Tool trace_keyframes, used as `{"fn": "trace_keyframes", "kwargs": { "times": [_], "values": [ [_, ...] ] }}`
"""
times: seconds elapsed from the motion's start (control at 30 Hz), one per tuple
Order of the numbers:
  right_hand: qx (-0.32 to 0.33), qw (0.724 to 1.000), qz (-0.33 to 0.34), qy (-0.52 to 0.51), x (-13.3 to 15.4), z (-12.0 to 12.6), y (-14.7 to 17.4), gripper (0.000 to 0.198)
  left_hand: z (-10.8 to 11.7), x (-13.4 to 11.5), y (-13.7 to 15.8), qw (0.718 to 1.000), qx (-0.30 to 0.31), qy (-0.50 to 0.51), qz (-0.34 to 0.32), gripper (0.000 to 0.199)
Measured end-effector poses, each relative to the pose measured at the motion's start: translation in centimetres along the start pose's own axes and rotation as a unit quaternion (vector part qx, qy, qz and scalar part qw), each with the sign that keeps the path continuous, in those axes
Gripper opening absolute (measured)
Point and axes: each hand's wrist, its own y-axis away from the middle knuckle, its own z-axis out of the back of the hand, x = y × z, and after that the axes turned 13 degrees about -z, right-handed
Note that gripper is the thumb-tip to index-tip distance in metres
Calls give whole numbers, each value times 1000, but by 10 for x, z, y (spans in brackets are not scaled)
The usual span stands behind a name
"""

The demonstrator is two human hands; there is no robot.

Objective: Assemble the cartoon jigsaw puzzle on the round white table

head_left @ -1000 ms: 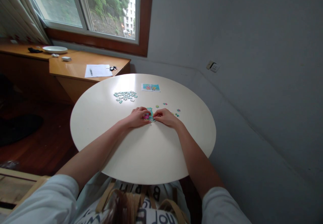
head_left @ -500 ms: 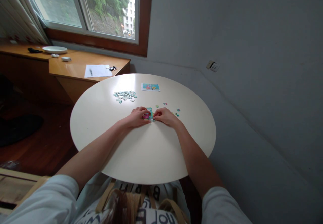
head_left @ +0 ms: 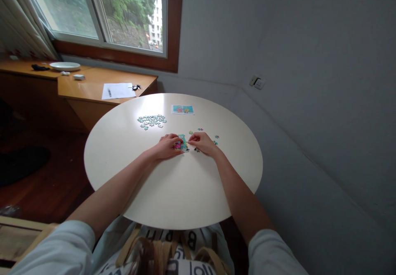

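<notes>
1. Mid-frame on the desk [head_left: 173, 196]: a small joined puzzle section [head_left: 183, 142], my left hand [head_left: 167, 146] over it, fingers spread.
2. My right hand [head_left: 201, 142], beside it, fingers pressed together; pinching anything, I can't tell.
3. Loose pieces [head_left: 152, 121] remain, upper left of centre.

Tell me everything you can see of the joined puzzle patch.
The patch lies flat on the white table, mostly turquoise with pink toward its left, seemingly thin card. The left hand partly covers its left side; the right hand is at its right edge, contact unclear. Finer print is too small to make out.
</notes>
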Motion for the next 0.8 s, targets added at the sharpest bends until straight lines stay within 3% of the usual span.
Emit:
{"fn": "trace_keyframes", "kwargs": {
  "times": [0.13, 0.47, 0.7, 0.8],
  "values": [
    [-27, 1000, 3, 11, 0, 0, -1, 18, 0, -1, 0, 1000, -1, -1, 4, 55],
    [-13, 999, 4, 44, -1, 2, 1, 25, -2, 1, 0, 1000, -19, -9, -5, 51],
    [110, 991, -28, 68, -4, 26, 10, 25, -1, 0, 0, 1000, -17, -12, 1, 50],
    [127, 987, -22, 94, -7, 30, 9, 26, -2, 1, 0, 1000, -16, -11, 2, 51]
  ]
}}
